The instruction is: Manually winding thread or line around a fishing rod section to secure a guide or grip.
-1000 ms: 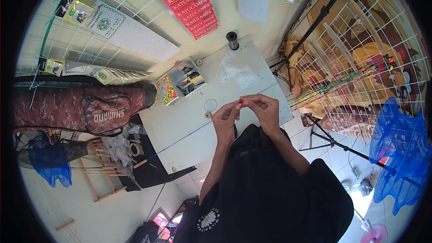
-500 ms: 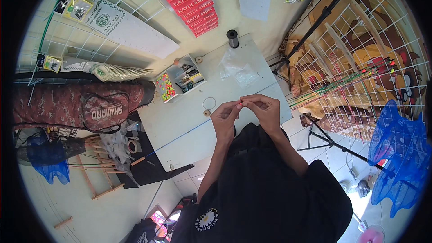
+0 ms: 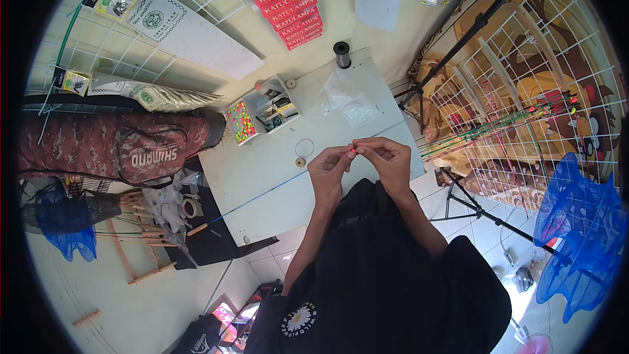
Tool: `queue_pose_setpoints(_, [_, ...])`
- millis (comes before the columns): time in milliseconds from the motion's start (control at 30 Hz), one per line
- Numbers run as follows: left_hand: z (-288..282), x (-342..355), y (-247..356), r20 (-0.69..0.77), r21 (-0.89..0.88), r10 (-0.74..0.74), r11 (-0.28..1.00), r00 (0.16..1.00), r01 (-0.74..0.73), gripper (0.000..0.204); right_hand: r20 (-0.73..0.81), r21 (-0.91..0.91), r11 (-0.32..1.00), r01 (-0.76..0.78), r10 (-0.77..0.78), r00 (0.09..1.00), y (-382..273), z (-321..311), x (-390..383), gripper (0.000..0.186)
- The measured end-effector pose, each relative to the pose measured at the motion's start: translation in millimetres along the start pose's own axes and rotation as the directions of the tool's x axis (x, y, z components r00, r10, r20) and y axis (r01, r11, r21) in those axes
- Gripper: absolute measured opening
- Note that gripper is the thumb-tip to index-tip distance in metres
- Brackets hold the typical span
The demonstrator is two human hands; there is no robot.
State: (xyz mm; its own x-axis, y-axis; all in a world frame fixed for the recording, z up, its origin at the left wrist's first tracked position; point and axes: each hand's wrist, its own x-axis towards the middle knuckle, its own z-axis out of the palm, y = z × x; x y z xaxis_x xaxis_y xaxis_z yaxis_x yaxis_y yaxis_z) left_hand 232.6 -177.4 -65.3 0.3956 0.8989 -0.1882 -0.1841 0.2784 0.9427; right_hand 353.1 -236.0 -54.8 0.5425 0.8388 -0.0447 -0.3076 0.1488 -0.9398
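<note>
My left hand (image 3: pixel 326 172) and my right hand (image 3: pixel 388 162) meet above the near side of the white table (image 3: pixel 262 223). Thumbs and fingertips of both pinch a tiny red piece (image 3: pixel 354 149), too small and too covered for its kind to show. Below the hands, a thin blue rod (image 3: pixel 262 196) with a wooden handle (image 3: pixel 197 229) lies slantwise over the table; its handle end juts past the left edge. Left of my left hand are a thin ring (image 3: pixel 295 149) and a small round wooden piece (image 3: pixel 300 162).
A white divided box (image 3: pixel 262 139) holds small bright-coloured pieces and other small items. Clear plastic bags (image 3: pixel 354 106) and a dark spool (image 3: pixel 342 56) sit at the back. A camouflage rod bag (image 3: pixel 98 147) is left; a black tripod (image 3: pixel 481 206) and blue nets (image 3: pixel 576 223) stand right.
The view has shifted slightly. Both hands keep their pinch at nearly the same spot, with small finger movements around the red piece.
</note>
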Motion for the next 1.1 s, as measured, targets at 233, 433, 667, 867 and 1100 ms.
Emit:
queue_pose_setpoints(233, [0.4,0.6,-1.8,-0.004,0.001,0.007,1.0,1.0,-0.007,0.011,-0.012,0.003,1.0,-0.014,0.014,1.0,-1.0,-0.8,-0.1,0.011])
queue_pose_setpoints(433, [-2.0,-0.2,-1.9,0.015,0.049,0.033,0.998,0.999,-0.034,0.015,0.003,0.004,1.0,-0.013,0.013,1.0,-1.7,-0.4,-0.4,0.011])
queue_pose_setpoints(667, [0.0,-2.9,-0.2,-0.031,0.029,0.01,1.0,0.999,-0.01,0.013,0.017,-0.005,1.0,-0.024,0.025,1.0,-1.4,-2.8,-0.4,0.011])
queue_pose_setpoints(867, [-2.2,-3.5,-1.4,-0.003,0.024,0.045,0.999,0.999,-0.045,0.014,0.028,0.012,0.999,-0.051,0.051,0.998,-0.7,-4.4,-0.7,0.011])
queue_pose_setpoints(1100, [2.4,-4.5,3.5,-0.021,-0.023,0.01,1.0,1.0,-0.011,0.012,0.043,0.004,0.999,-0.046,0.045,0.998,-0.3,-5.5,-0.6,0.011])
